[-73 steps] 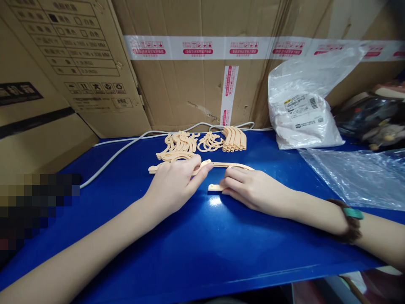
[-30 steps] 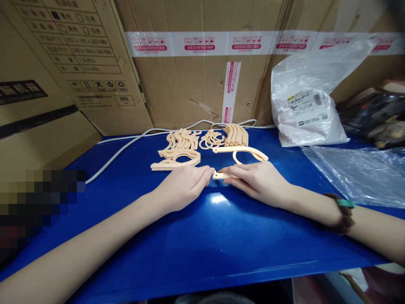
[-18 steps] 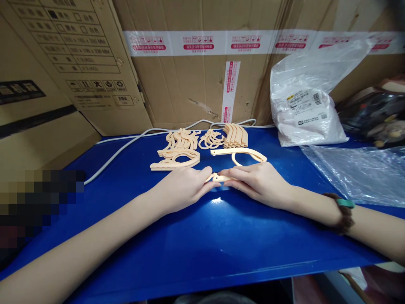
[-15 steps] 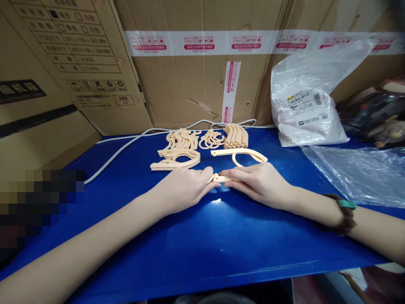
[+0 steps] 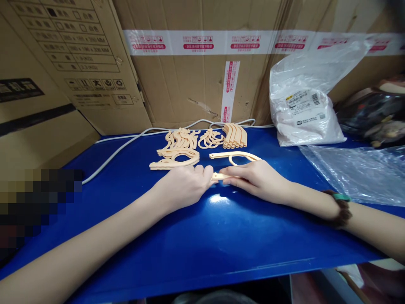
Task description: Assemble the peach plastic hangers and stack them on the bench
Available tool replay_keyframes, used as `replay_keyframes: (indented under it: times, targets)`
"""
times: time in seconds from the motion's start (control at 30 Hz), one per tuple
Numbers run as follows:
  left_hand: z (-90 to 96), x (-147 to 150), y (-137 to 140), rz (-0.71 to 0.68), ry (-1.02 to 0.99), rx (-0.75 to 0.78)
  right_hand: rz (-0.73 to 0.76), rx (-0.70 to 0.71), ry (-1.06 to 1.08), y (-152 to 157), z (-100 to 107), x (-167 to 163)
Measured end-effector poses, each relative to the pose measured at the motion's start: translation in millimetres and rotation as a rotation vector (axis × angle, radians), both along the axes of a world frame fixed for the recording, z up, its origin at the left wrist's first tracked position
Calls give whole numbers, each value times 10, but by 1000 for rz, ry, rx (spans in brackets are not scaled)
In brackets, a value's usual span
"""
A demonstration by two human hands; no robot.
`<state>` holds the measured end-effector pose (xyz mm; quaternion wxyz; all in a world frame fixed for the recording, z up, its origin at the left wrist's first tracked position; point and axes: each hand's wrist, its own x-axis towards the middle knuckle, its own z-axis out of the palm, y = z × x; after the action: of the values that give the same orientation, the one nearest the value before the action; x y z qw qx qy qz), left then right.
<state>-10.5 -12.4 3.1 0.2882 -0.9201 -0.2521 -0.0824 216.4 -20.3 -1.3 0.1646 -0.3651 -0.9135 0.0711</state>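
Between both hands is a beige plastic hanger arm [image 5: 217, 176] with a small hole near its end. My right hand [image 5: 257, 179] pinches it from the right, thumb below and fingers above. My left hand [image 5: 186, 188] is closed on its left end, and its fingers hide whatever else is there. Just behind my right hand lies another beige arm [image 5: 221, 155] with a curved hook part [image 5: 233, 161]. Folded beige hangers [image 5: 172, 165] lie stacked behind my left hand.
Along the back are wavy beige arms [image 5: 180, 138], loose hooks [image 5: 207, 139] and a pile of curved arms [image 5: 236, 135]. A white cable [image 5: 120, 150] runs behind them by the cardboard boxes [image 5: 190, 84]. On the right stand a white plastic bag [image 5: 303, 114] and a clear sheet [image 5: 351, 173].
My left hand has curled further over the joint, so less of the left end shows. My right hand has shifted slightly left, still pinching the arm.
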Motion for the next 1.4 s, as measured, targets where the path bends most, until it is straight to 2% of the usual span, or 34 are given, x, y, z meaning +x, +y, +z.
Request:
replay_keyframes:
  times: [0.27,0.67,0.87,1.1,1.4]
  targets:
    - [-19,10,-14,-30,-8,80,32,-29,6,26,3,21]
    - [-3,-11,-4,-98,-19,108,82,-228,108,50,40,30]
    - [-19,-6,-4,-121,-58,62,74,-115,32,67,3,42]
    - [-14,-24,15,-78,-163,-143,28,53,-54,27,-32,35]
    - [-37,-39,47,-71,-150,-191,19,34,-63,2,-46,17]
